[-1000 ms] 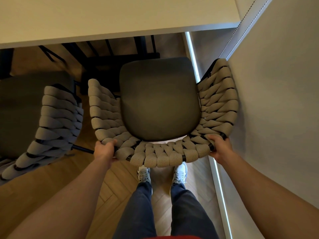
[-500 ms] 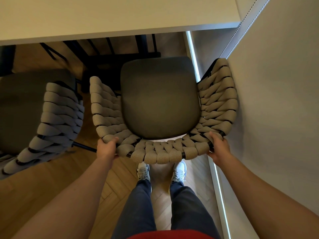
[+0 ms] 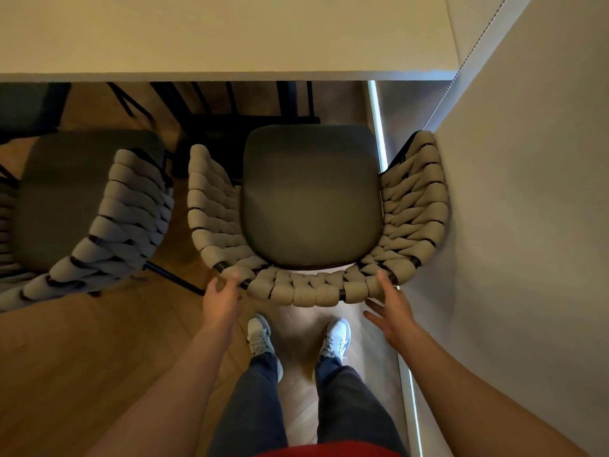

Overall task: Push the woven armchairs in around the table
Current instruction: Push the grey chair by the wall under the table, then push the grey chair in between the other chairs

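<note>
A woven armchair (image 3: 413,206) with a beige rope back and a dark seat cushion stands in front of me, its seat front just short of the white table's (image 3: 230,34) edge. My left hand (image 3: 221,295) touches the back's left corner with loosened, blurred fingers. Spread open just behind the back's right corner is my right hand (image 3: 392,308), its thumb close to the rope rim. A second woven armchair (image 3: 131,219) stands to the left, angled, also outside the table edge.
A grey wall (image 3: 527,225) runs close along the armchair's right side. A lit strip (image 3: 375,127) lies on the floor at the wall's foot. My shoes (image 3: 260,334) stand on the wooden floor right behind the chair. Dark table legs (image 3: 230,103) show under the tabletop.
Both hands gripped the chair back's corners before. Now my right hand has come off with fingers spread, and my left hand's grip has loosened. The chair has hardly moved.
</note>
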The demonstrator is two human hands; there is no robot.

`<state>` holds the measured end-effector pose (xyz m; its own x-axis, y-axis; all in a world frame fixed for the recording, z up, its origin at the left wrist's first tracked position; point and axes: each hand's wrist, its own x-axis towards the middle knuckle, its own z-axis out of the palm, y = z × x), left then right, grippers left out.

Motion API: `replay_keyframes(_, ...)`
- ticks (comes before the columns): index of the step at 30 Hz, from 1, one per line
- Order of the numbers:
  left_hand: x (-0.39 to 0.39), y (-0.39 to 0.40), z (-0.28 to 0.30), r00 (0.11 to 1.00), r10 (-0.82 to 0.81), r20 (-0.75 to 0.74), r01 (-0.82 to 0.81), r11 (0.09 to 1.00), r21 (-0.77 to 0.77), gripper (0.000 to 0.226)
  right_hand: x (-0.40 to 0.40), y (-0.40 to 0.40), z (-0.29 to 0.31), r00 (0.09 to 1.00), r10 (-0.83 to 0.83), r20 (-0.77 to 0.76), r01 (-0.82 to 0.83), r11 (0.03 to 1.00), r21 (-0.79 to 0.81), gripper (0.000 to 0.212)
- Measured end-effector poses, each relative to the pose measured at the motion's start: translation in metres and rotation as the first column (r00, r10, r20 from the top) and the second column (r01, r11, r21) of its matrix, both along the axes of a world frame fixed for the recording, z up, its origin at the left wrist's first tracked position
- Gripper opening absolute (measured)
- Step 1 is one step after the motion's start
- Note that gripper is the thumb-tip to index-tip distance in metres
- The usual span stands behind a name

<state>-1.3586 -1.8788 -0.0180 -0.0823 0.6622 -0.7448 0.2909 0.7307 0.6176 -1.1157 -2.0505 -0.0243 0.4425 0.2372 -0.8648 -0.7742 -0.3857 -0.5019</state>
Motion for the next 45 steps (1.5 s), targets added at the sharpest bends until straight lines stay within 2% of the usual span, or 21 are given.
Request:
replay_keyframes(3,-0.011,-0.012,0.0,1.0,-0.003,-0.013,0.002,1.0,-0.016,0.073,-0.018,-0.004,0.003,0.999,0.034,-0.037,-0.034,0.999,-0.012,0.072)
replay_keyframes(10,-0.063,-0.01,0.008,0.997,-0.002,-0.072,0.003,1.0,0.016,0.059,-0.071,0.011,0.011,0.993,0.112,-0.022,-0.113,0.993,-0.021,0.068)
replay_keyframes(17,-0.157,0.026,0.015,0.998,0.004,-0.066,-0.004,1.0,-0.004,0.043,-0.155,0.052,0.015,0.996,0.066,0.059,-0.066,0.998,-0.01,0.07)
replay_keyframes(23,-0.256,0.066,0.026,0.997,0.066,-0.045,-0.067,0.997,-0.028,0.026,-0.258,0.101,0.017,0.99,0.131,0.045,-0.132,0.991,0.026,0.065)
replay_keyframes(30,-0.339,0.114,0.035,0.978,0.208,-0.009,-0.208,0.978,-0.01,0.045,-0.339,0.167,0.031,0.975,0.222,-0.011,-0.221,0.974,0.037,0.065)
replay_keyframes(38,-0.415,0.172,0.03,0.951,0.31,0.013,-0.309,0.951,-0.014,0.054,-0.407,0.239,0.023,0.953,0.296,-0.06,-0.289,0.952,0.098,0.07)
replay_keyframes(45,-0.462,0.229,0.024,0.959,0.28,-0.044,-0.281,0.96,-0.012,0.053,-0.446,0.316,0.012,0.968,0.203,-0.149,-0.185,0.975,0.126,0.08)
